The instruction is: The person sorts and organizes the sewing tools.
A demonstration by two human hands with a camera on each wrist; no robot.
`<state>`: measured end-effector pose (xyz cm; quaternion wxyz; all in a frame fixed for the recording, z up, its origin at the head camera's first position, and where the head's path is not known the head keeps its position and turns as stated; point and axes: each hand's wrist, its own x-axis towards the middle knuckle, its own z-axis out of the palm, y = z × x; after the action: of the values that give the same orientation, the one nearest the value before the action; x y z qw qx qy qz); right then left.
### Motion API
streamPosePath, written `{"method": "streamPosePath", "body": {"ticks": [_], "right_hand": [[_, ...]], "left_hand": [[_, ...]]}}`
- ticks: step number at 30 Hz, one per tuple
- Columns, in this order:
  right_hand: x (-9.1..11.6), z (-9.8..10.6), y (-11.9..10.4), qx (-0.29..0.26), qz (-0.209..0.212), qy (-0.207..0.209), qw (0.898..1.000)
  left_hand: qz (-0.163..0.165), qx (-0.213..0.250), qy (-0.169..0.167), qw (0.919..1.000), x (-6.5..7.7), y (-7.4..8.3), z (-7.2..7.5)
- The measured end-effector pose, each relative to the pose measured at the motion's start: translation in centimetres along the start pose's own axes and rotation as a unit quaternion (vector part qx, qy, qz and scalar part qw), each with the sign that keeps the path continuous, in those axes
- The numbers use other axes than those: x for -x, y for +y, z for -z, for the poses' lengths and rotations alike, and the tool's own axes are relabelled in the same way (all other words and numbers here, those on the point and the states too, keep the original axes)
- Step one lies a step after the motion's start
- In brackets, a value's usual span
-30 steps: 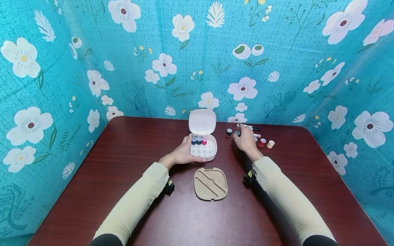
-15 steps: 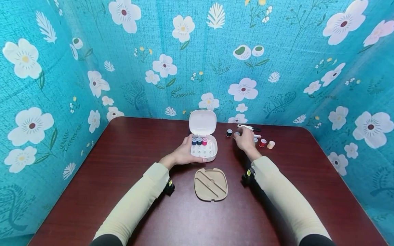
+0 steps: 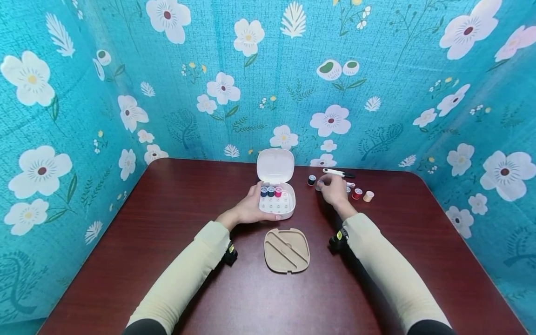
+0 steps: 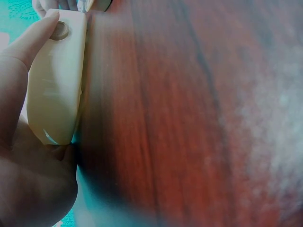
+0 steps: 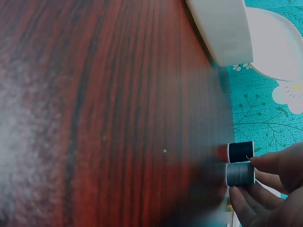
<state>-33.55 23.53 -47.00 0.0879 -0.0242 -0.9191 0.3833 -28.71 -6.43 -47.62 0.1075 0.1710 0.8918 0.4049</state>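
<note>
While a tan divider tray (image 3: pixel 287 251) lies nearest on the worktop (image 3: pixel 188 195), the left hand (image 3: pixel 250 208) grips an open white box (image 3: pixel 288 215) holding three thread spools (image 3: pixel 271 191); farther, the right hand (image 3: pixel 334 190) pinches a grey spool (image 5: pixel 240 174), just shifted slightly boxward but still outside, beside a black spool (image 5: pixel 241 152).

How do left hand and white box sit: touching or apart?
Touching: in the left wrist view, the left hand grips the white box, thumb against its side.

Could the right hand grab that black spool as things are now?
Probably not until it lets go: the right hand pinches the grey spool. Reach itself looks easy, though, with the black spool standing close beside that one.
</note>
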Motion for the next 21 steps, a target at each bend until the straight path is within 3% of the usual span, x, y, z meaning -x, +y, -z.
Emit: {"method": "streamPosePath", "body": {"ticks": [11,21], "right_hand": [[0.7,0.0,0.3,-0.008,0.042,-0.020,0.999],[1.5,0.2,-0.7,-0.048,0.059,-0.049,0.996]], "left_hand": [[0.000,0.001,-0.004,1.0000,-0.1,-0.1,0.0],[-0.003,0.002,-0.002,1.0000,-0.1,-0.1,-0.1]]}}
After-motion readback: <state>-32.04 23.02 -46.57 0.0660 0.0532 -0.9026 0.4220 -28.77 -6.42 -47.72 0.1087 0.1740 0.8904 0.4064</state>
